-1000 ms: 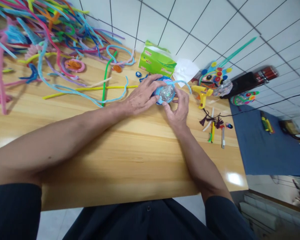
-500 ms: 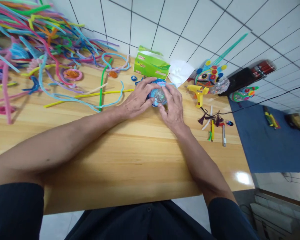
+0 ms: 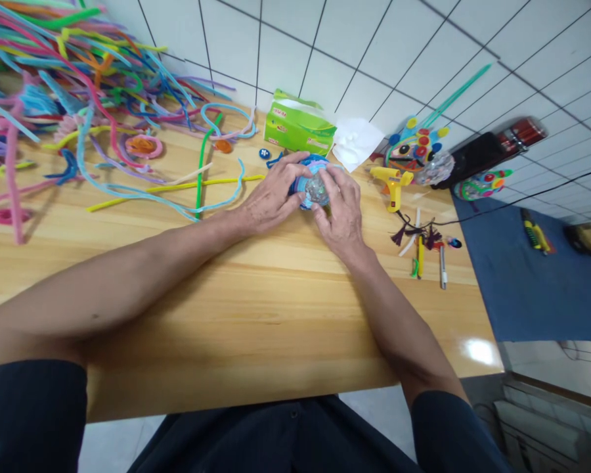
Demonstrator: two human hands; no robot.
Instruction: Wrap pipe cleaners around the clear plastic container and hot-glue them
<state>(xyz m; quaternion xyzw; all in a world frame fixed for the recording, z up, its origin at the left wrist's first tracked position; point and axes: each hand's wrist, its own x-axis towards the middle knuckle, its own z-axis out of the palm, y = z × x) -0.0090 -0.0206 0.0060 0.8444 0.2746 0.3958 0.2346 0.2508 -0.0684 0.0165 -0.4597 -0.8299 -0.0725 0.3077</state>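
Observation:
Between my two hands, on the wooden table [image 3: 256, 309], is a round blue craft piece [image 3: 317, 189] with a shiny, glittery centre. Its blue rim looks made of coiled pipe cleaners, and my fingers cover much of it. My left hand [image 3: 278, 194] curves round its left side, the thumb at the near edge. From the right, my right hand [image 3: 342, 207] grips it with bent fingers laid over the rim. A small dark blue button-like disc [image 3: 264, 154] lies just beyond my left hand.
Pipe cleaners [image 3: 113, 98] of many colours heap at the left. A green tissue pack [image 3: 299, 125] and white paper [image 3: 357, 141] lie behind my hands. To the right are a yellow glue gun [image 3: 393, 184] with a cord, a utility knife [image 3: 442, 268], decorated crafts [image 3: 414, 148] and a blue mat [image 3: 526, 282].
Hardly anything differs. Both hands keep the same hold on the round blue piece, and the view has shifted very slightly.

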